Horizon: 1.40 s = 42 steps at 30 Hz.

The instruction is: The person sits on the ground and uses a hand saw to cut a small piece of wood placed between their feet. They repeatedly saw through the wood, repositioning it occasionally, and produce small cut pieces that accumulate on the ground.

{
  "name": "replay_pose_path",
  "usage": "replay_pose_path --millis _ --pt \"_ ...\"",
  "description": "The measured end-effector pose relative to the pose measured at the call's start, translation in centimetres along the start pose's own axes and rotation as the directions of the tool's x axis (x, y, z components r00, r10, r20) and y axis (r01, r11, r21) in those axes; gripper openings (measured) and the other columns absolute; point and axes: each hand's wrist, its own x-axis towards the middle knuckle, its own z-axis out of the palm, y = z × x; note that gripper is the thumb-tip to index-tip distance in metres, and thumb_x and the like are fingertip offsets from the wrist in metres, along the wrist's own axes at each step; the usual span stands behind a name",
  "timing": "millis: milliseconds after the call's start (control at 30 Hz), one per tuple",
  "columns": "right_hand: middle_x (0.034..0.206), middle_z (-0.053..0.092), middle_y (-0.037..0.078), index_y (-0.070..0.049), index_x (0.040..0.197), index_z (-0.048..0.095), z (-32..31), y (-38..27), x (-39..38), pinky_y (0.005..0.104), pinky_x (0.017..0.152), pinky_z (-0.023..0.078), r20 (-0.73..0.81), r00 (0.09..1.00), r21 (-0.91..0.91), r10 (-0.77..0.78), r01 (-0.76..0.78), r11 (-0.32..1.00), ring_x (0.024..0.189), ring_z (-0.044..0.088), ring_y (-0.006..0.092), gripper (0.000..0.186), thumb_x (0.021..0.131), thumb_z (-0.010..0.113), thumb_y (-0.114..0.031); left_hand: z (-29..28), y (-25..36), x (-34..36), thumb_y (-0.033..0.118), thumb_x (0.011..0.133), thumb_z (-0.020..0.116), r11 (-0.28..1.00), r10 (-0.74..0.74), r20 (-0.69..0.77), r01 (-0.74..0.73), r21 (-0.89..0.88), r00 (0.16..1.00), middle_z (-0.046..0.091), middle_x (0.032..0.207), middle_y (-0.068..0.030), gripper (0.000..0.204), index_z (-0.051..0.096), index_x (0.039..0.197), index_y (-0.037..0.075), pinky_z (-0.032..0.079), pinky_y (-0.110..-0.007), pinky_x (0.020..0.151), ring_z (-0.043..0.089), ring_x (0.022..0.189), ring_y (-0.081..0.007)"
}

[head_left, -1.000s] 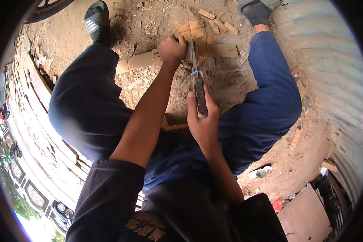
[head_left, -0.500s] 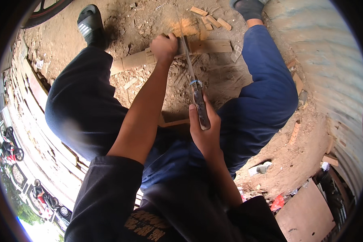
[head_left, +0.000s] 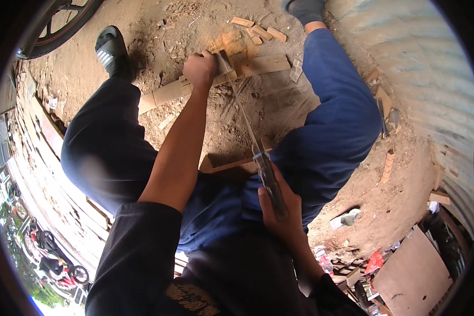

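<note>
My right hand [head_left: 282, 210] is wrapped round the dark handle of a hand saw [head_left: 242, 108], which has a blue band where the thin blade begins. The blade, seen nearly edge-on, slants up and left to a wood piece [head_left: 225, 64]. Closed over that piece, my left hand [head_left: 200, 69] holds it against a long wooden plank [head_left: 263, 64] lying across the dirt. My left fingertips are partly hidden. Orange sawdust [head_left: 231, 45] lies just beyond the plank.
Several short wood offcuts [head_left: 262, 32] lie beyond the sawdust. A wooden frame [head_left: 229, 164] shows between my thighs. Corrugated metal sheet [head_left: 405, 68] rises at the right, and a wheel [head_left: 63, 23] stands far left. A flat board [head_left: 413, 274] lies among scraps at the lower right.
My right hand has drawn the saw back toward my body and slightly right. The view has shifted; my left hand stays on the wood.
</note>
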Motion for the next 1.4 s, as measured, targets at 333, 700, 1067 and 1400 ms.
replay_pose_path --millis 333,700,1067,1400 --pt "0.075 0.065 0.022 0.008 0.138 0.044 -0.7 -2.0 0.4 0.0358 0.061 0.052 -0.023 1.000 0.007 0.002 -0.001 1.000 0.065 0.069 0.0332 0.053 0.092 0.062 -0.012 1.2 -1.2 0.9 0.034 0.084 0.052 0.998 -0.039 -0.004 0.039 0.038 0.999 0.069 0.081 -0.0281 0.044 0.074 0.083 -0.004 0.056 -0.047 0.077 0.070 0.079 -0.0419" --pt "0.079 0.067 0.019 0.006 0.138 0.045 -0.3 -1.1 2.0 0.0350 0.063 0.052 -0.038 0.998 -0.010 -0.046 0.046 0.999 0.070 0.069 0.0345 0.051 0.092 0.061 -0.010 0.0 -0.3 -0.5 0.035 0.085 0.053 0.990 0.104 0.038 -0.107 0.090 0.994 0.070 0.079 -0.0247 0.042 0.075 0.086 0.000 0.057 -0.045 0.077 0.071 0.077 -0.0399" --pt "0.073 0.062 0.018 0.007 0.136 0.046 1.0 -1.1 1.6 0.0320 0.059 0.050 -0.039 0.995 0.117 0.090 -0.085 0.989 0.061 0.065 0.0262 0.050 0.093 0.062 -0.011 0.9 -0.9 -0.1 0.035 0.086 0.055 0.995 0.072 -0.023 -0.070 0.073 0.997 0.069 0.074 -0.0266 0.044 0.073 0.079 -0.004 0.058 -0.044 0.073 0.071 0.072 -0.0392" --pt "0.073 0.060 0.006 0.008 0.136 0.048 0.7 -1.6 1.3 0.0229 0.062 0.046 0.064 0.984 0.205 0.168 -0.178 0.962 0.065 0.052 0.0053 0.046 0.096 0.060 -0.012 -0.4 -0.1 0.2 0.041 0.097 0.044 0.895 0.361 0.177 -0.394 0.209 0.916 0.070 0.077 -0.0223 0.050 0.072 0.078 0.004 0.051 -0.051 0.078 0.069 0.077 -0.0402"
